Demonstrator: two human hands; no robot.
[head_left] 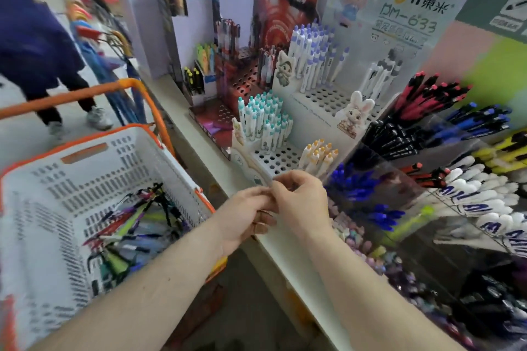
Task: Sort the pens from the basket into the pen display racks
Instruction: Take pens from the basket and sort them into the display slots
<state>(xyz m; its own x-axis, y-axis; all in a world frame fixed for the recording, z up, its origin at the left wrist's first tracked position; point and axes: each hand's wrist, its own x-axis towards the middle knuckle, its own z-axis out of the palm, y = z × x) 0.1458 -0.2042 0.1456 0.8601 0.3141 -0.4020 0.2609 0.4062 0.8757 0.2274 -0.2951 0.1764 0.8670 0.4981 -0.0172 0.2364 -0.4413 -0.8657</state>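
Note:
My left hand [248, 216] and my right hand [299, 202] meet in front of the shelf edge. Their curled fingertips pinch a pale, blurred pen [261, 169] that pokes up and left from between them; most of it is hidden. The white basket [99, 168] with an orange rim stands at the lower left, with several mixed pens [128, 225] lying in its bottom. Just beyond my hands is a white holed pen rack [273, 159] with teal-capped pens [265, 119] and orange-capped pens [319, 156].
Behind stand a taller white rack [328, 96] with purple-capped pens and a red rack [242, 76]. Clear angled bins [427, 128] at the right hold red, black, blue and white pens. A person [34, 45] stands at the far left by the orange cart handle [71, 96].

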